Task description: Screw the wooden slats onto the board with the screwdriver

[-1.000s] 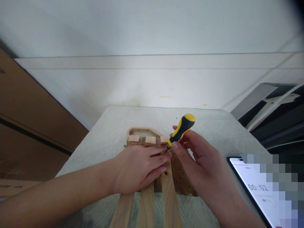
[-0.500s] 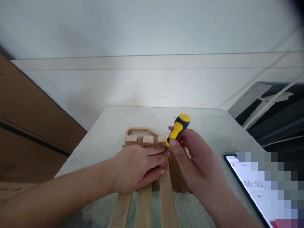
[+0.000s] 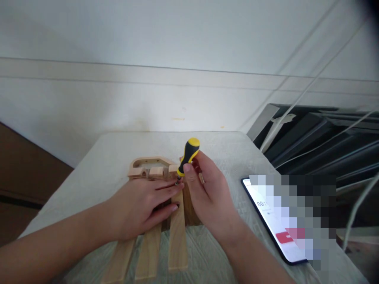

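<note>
My right hand grips a short yellow-and-black screwdriver by its lower handle. The driver leans to the right, with its tip at the far end of the rightmost wooden slat. My left hand lies palm down across the slats, fingers stretched out, two of them beside the driver's tip. Any screw under the tip is too small or too hidden to make out. Beneath the slats lies a dark brown board, mostly covered. An angular wooden loop stands out beyond the slats' notched ends.
A phone showing a timer lies on the cloth-covered table to the right. Dark panels and white cables stand past the table's right edge. A white wall rises behind; a brown surface is at left.
The view has swung right, so everything appears further left. The screwdriver handle has turned about its axis, showing more black. Both hands keep their places on the slats.
</note>
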Available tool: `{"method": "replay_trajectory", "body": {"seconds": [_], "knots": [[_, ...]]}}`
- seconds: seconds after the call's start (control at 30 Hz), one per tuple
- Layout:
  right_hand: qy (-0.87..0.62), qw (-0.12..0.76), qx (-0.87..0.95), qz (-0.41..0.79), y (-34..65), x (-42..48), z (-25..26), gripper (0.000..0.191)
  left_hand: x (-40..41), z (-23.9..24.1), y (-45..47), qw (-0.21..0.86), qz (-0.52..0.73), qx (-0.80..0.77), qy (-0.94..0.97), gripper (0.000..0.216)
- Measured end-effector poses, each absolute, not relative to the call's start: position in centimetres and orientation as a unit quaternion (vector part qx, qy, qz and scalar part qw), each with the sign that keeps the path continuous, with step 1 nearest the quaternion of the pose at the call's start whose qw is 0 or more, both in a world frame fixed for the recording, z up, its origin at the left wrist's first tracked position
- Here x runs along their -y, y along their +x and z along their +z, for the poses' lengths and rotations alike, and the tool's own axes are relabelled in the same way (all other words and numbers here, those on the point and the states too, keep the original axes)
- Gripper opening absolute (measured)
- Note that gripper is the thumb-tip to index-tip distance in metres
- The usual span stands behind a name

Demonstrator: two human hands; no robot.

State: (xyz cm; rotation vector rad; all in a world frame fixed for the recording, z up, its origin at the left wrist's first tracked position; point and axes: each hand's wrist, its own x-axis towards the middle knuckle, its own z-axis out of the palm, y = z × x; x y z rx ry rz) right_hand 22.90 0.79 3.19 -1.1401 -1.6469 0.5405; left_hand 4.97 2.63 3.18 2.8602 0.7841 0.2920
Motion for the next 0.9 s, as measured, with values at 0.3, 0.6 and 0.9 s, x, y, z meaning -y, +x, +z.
{"method": "replay_trajectory", "body": {"seconds": [0.3, 0.6, 0.9], "knots": [[-0.444, 0.52, 0.697, 0.215, 22.5, -0.68, 3.24, 0.011, -2.44, 3.44, 5.05, 0.072, 0.118, -0.259, 0.956, 0.025], [-0.454, 0.503, 0.696, 0.238, 22.55, -0.31, 2.73, 0.023, -2.35, 3.35, 5.0, 0.071, 0.107, -0.259, 0.957, 0.03], [-0.458, 0.475, 0.741, 0.125, 22.33, -0.65, 2.7, 0.013, -2.41, 3.48, 5.12, 0.062, 0.089, -0.269, 0.957, 0.024]]}}
